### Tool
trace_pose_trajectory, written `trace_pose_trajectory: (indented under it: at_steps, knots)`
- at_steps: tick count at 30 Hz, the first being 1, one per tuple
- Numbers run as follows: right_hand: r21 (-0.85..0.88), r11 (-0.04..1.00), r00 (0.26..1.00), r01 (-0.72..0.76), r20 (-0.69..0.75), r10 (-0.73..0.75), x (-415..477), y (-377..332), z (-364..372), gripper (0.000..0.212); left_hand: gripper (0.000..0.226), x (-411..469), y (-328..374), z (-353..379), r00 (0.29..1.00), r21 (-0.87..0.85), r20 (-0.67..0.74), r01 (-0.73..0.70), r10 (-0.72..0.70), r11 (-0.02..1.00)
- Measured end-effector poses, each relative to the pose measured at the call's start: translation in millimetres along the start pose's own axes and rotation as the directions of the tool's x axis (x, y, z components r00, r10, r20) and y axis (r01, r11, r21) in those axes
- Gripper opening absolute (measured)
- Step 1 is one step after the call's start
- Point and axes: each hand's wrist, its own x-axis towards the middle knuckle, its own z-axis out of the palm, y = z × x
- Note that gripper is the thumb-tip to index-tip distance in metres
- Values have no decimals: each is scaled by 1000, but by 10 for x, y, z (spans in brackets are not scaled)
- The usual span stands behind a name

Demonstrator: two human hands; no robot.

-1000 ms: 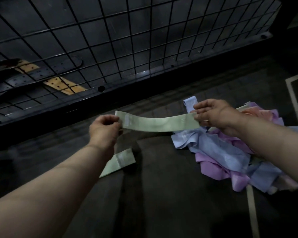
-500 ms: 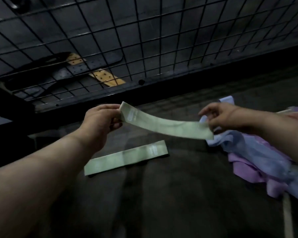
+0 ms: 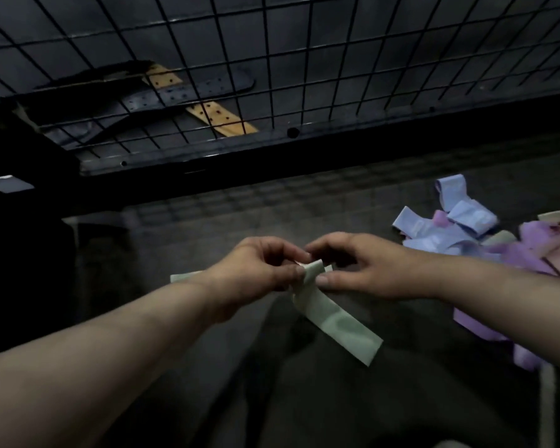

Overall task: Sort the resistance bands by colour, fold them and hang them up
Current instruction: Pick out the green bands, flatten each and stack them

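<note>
Grips of the left hand and right hand both pinched the folded top end of the green band, whose long axis trailed down and rightward, nearer the right hand, short of the unsorted pile.

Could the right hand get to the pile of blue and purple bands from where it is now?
Probably yes: nothing lies between the right hand and the pile beside it. But it and the left hand pinch the green band.
</note>
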Motion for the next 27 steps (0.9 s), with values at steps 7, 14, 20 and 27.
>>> trace_pose_trajectory:
  at_steps: [7, 14, 20, 27]
  knots:
    - [321, 944, 991, -77, -80, 108, 97, -263, 46, 6, 45, -43, -159, 75, 992, -473, 127, 42, 21, 880]
    - [702, 699, 937, -133, -141, 320, 190, -315, -123, 9, 31, -203, -426, 22, 914, -261, 405, 118, -3, 958]
    - [881, 434, 847, -187, -79, 525, 258, -23, -103, 14, 34, -418, -688, -569, 912, -155, 325, 313, -251, 937]
    - [746, 576, 758, -333, -151, 634, 359, 191, 88, 6, 40, -459, -772, -1173, 911, -254, -207, 301, -356, 919]
